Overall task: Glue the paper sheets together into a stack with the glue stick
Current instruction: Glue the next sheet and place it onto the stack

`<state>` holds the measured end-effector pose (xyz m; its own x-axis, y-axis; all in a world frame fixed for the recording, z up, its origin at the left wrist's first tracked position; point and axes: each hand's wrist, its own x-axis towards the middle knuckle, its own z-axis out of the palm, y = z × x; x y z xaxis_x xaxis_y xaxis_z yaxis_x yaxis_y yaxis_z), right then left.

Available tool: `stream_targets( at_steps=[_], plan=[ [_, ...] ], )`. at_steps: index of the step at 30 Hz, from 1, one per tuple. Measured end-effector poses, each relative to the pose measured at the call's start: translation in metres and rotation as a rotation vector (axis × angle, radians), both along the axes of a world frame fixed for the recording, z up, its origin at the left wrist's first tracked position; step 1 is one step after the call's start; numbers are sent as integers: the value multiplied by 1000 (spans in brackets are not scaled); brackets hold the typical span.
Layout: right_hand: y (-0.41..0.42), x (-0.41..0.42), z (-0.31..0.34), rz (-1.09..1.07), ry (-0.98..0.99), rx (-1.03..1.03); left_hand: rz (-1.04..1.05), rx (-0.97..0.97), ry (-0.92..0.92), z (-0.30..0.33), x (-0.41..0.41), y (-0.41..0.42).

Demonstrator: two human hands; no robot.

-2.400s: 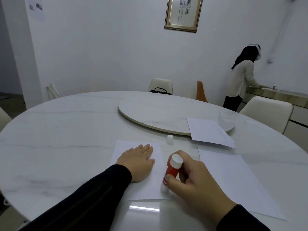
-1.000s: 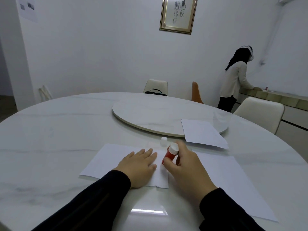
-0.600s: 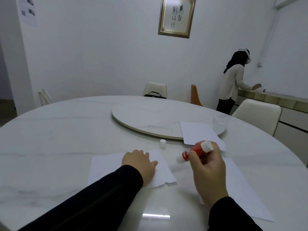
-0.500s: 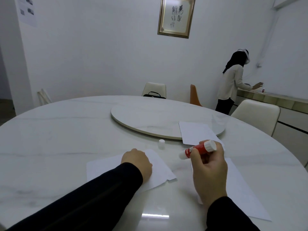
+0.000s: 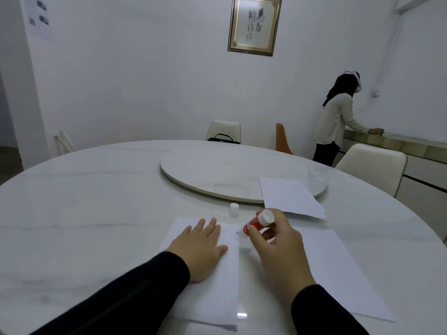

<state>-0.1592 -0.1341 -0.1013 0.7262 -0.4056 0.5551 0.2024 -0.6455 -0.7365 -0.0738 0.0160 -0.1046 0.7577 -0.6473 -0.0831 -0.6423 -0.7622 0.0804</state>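
Observation:
A white paper sheet [image 5: 225,284] lies lengthwise in front of me on the round marble table [image 5: 84,213]. My left hand [image 5: 200,247] rests flat on it, fingers spread. My right hand [image 5: 278,250] grips a red glue stick [image 5: 256,222], its white glue tip touching the sheet's far right edge. The stick's white cap [image 5: 234,209] stands just beyond the sheet. A second sheet [image 5: 338,269] lies to the right, partly under my right arm. A third sheet [image 5: 290,198] overlaps the turntable's rim.
A round turntable [image 5: 217,175] sits in the table's middle. Chairs stand around the far side, one cream chair [image 5: 372,165] at the right and another holding a black bag [image 5: 223,139]. A person [image 5: 338,117] stands at a counter at the back right.
The sheet under my left hand has been turned from crosswise to lengthwise. My left hand opened flat on it. My right hand brought the glue stick down from the air onto the sheet's edge.

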Motion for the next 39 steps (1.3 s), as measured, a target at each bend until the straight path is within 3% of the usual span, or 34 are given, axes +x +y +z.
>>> stream_targets(
  at_steps=[4,13,27,32,36,39],
  plan=[
    [-2,11,-1,40,46,-32,24,-92,-28,-9,1,-9],
    [-2,27,-3,74,190,-271,9,-76,30,-7,7,-9],
    [29,-61,10,187,189,-358,20,-84,51,-7,7,-9],
    [35,-95,10,334,221,-192,15,-85,64,-6,6,-8],
    [20,-102,22,390,-89,474,5,-62,52,-2,5,-7],
    [2,-95,36,440,-211,817,-71,-51,100,6,1,-4]
  ],
)
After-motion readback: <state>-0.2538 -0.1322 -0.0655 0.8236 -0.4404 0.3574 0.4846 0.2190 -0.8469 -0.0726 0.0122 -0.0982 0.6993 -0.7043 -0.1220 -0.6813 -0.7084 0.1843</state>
